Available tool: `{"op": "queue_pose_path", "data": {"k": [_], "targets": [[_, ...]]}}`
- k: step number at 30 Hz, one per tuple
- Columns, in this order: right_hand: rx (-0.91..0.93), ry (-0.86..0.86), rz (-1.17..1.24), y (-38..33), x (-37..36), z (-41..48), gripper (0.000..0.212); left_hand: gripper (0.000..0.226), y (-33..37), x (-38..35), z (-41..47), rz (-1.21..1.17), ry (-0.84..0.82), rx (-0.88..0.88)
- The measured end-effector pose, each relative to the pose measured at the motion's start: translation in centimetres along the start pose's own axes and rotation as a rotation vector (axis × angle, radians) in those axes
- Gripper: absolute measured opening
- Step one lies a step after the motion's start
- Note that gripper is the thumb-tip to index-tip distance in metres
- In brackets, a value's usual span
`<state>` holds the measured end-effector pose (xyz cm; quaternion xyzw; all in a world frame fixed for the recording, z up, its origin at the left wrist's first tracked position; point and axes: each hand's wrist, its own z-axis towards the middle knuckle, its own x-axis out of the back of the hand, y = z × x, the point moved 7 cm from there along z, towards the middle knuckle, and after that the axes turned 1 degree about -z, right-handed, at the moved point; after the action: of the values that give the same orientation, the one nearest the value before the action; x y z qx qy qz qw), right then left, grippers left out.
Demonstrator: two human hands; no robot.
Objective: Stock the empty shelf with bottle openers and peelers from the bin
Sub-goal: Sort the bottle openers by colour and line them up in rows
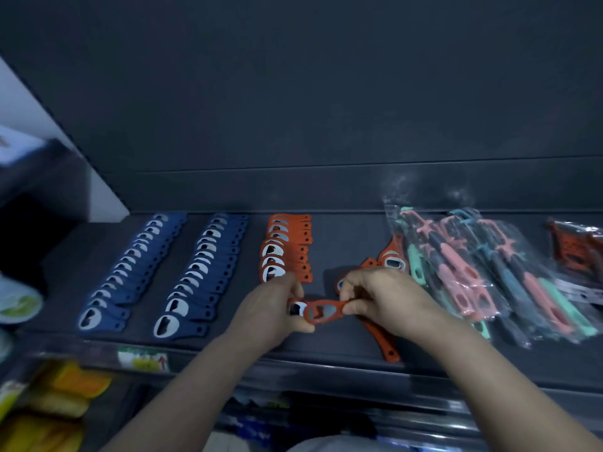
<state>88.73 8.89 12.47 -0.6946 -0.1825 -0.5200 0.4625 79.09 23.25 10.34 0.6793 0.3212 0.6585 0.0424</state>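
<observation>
The left hand [277,308] and right hand [388,301], fingers curled, pinch opposite ends of an orange bottle opener [324,312] just above the dark shelf [342,243]. The row of orange openers [287,249] lies behind it, and the bagged peelers [473,265] are to the right.

- Orange bottle opener [323,312] in the grip: both ends are covered by fingers of the left hand [277,305] and right hand [383,298]. Whether one piece or two overlapping pieces are held cannot be determined.
- Loose orange openers [383,340] just behind the grip: largely covered by the right hand; count indeterminate.
- Bagged peelers [489,272] right of the grip: film glare obscures the piece count.
- Red packet [577,249] far right of the grip: cut by the frame edge; print illegible.
- Shelf label [143,358] below-left of the grip: blurred, unreadable.
- Yellow packets [49,402] far below-left of the grip: blurred, cut off, contents unidentifiable.
</observation>
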Motion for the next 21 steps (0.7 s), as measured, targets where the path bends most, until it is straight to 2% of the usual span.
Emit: {"op": "queue_pose_path", "data": {"k": [6, 18, 21], "targets": [[-0.072, 0.083, 0.014, -0.9, -0.4, 1.0, 0.013, 0.037, -3.1, 3.2, -0.3, -0.022, 0.226, 0.021], [-0.250, 0.120, 0.078, -2.4, -1.8, 1.7, 0.014, 0.041, -5.0, 3.3, 3.1, -0.089, 0.164, -0.087], [-0.279, 0.107, 0.081, -3.4, -2.5, 2.1, 0.013, 0.036, -5.7, 3.8, 3.1, -0.161, 0.211, -0.114]]}}
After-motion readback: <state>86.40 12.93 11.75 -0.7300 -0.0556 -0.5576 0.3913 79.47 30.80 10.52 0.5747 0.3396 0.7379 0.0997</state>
